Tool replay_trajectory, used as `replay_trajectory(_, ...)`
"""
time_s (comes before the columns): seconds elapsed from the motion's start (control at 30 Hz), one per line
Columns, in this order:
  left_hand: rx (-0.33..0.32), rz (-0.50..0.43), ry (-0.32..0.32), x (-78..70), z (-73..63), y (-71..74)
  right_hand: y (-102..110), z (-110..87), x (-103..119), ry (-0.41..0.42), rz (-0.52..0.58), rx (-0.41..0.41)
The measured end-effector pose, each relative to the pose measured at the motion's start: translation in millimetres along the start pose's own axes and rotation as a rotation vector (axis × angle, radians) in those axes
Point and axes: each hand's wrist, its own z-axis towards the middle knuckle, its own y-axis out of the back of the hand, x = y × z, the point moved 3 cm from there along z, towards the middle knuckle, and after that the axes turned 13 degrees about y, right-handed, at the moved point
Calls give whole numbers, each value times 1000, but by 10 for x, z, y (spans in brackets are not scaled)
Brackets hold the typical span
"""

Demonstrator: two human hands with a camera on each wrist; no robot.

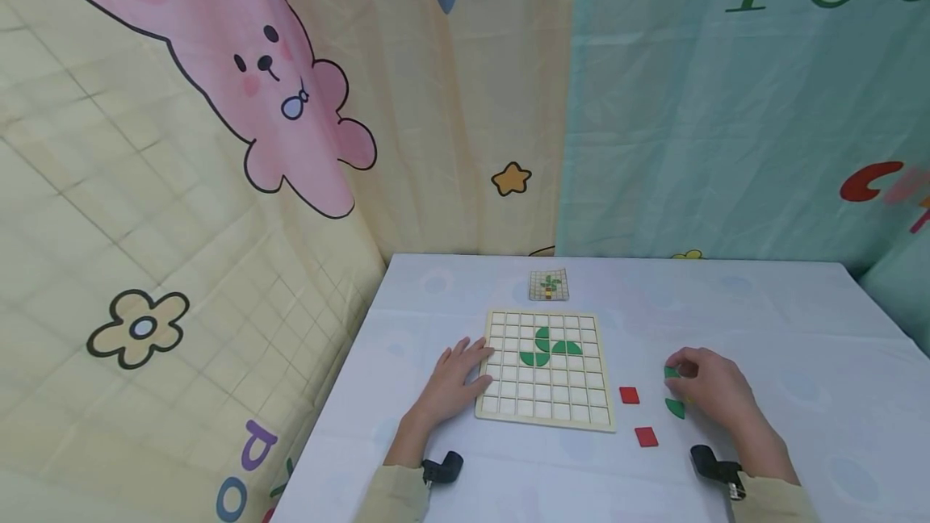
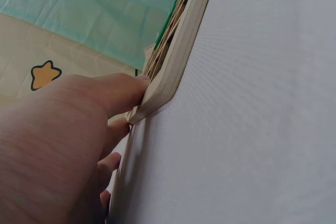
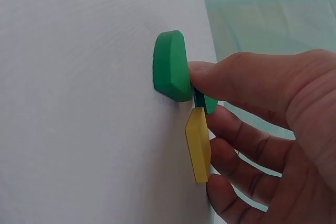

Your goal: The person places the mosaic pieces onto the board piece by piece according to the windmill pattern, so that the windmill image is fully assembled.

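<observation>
Head view: nearest on the white table [image 1: 741, 305] lay a red tile [image 1: 646, 437], with a second red tile [image 1: 629, 395] beyond it. To their right, the person's right hand [image 1: 710, 388] pinched a green piece [image 3: 211, 104] between thumb and index finger; a loose green piece [image 1: 675, 408] and a yellow piece [image 3: 198, 145] lay close by, crowding the fingertips. Such pieces looked light, stiff and smooth, probably a little slippery, and best held by their edges. The left hand [image 1: 454, 382] lay with fingers spread, its thumb touching the left edge of a gridded board [image 1: 541, 392], which appeared rigid and likely to slide if pushed. The red tiles sat between board and right hand. Green shapes [image 1: 542, 339] filled some cells; farther off lay a pattern card [image 1: 537, 291], then a fabric backdrop [image 1: 501, 87]
</observation>
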Motion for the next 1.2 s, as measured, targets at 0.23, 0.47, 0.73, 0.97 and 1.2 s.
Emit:
replay_trajectory(0.23, 3, -10, -2, -8, -10, 1, 1, -10, 24, 11, 29, 8)
replay_trajectory(0.47, -2, -6, 3, -4, -13, -6, 17, 0, 63, 6, 30, 16)
replay_trajectory(0.73, -5, -11, 6, -11, -21, 0, 53, 5, 125, 17, 24, -6)
replay_trajectory(0.97, -4, -8, 10, -18, -26, 4, 44, 46, 179, 17, 42, -10)
replay_trajectory(1.2, -6, 1, 11, -13, -13, -1, 11, 111, 254, 13, 60, -13)
